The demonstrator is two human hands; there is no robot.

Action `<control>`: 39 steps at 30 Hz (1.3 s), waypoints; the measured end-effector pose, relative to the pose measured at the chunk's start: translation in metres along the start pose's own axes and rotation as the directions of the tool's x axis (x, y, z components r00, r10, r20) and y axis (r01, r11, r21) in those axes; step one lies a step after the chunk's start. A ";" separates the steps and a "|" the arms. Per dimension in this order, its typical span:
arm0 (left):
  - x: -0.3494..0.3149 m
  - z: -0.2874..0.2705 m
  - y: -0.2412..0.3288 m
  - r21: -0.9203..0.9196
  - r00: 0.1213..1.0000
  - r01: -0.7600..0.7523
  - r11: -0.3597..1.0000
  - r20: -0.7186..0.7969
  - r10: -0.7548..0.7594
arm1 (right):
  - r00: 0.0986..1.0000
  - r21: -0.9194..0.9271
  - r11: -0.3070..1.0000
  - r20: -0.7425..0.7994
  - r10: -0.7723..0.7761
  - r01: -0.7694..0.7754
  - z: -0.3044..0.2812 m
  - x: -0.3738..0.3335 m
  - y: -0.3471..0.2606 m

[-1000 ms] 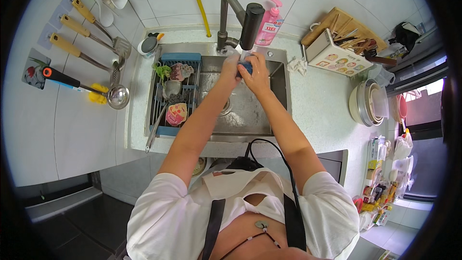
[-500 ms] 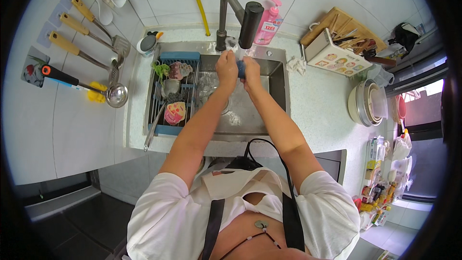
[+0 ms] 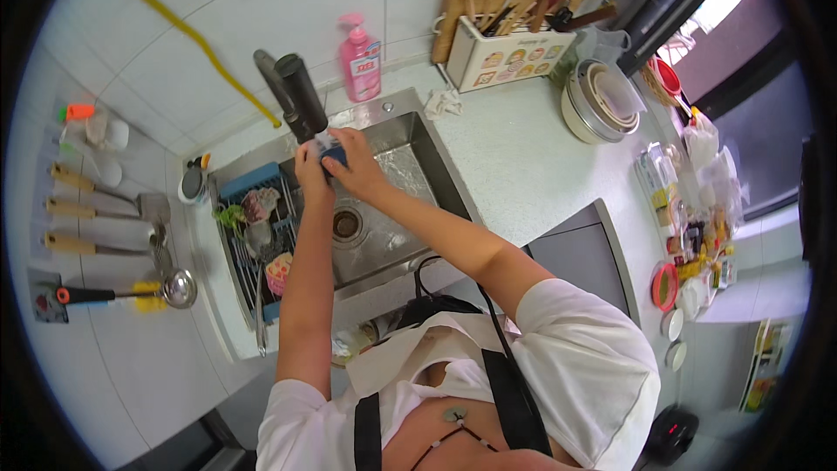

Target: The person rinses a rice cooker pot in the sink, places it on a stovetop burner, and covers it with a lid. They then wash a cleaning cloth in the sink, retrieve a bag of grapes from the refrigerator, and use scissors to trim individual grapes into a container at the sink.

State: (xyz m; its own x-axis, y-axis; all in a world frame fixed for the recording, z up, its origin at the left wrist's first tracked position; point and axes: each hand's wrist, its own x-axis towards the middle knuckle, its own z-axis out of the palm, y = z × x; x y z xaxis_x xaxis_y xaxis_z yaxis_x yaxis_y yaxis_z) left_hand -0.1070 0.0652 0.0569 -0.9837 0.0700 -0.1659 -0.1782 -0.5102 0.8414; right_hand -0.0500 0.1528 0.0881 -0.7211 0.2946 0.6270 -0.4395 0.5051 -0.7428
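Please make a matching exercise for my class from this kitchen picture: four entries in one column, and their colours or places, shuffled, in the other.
Column one
1. Pump bottle
2. Hose
3. Rack
4. Left hand and right hand

Column two
A. Blue-framed, at the left side of the sink
B. Together at a dark blue item, near the faucet
C. Pink, standing behind the sink
D. Yellow, running along the wall

Right pairs
1-C, 2-D, 3-A, 4-B
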 end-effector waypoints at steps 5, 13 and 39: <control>0.002 0.019 0.012 -0.104 0.977 0.144 0.984 -0.142 -0.158 | 0.985 -0.011 0.988 0.076 0.154 -0.154 -0.007 0.007 -0.008; 0.008 0.020 0.002 0.151 0.965 -0.147 0.978 -0.193 0.175 | 0.843 0.393 0.767 0.043 0.536 -0.507 0.012 0.003 0.006; -0.035 0.025 -0.008 0.494 0.902 -0.362 0.791 -0.028 0.431 | 0.089 0.281 -0.082 0.546 0.833 -0.956 -0.004 -0.008 0.029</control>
State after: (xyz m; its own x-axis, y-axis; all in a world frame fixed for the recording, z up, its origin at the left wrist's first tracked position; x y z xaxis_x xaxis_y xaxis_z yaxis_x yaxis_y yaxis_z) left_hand -0.0717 0.0880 0.0691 -0.9634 -0.1803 0.1984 0.2027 -0.0054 0.9792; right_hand -0.0546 0.1682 0.0628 -0.7227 0.0036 -0.6912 0.5752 -0.5513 -0.6043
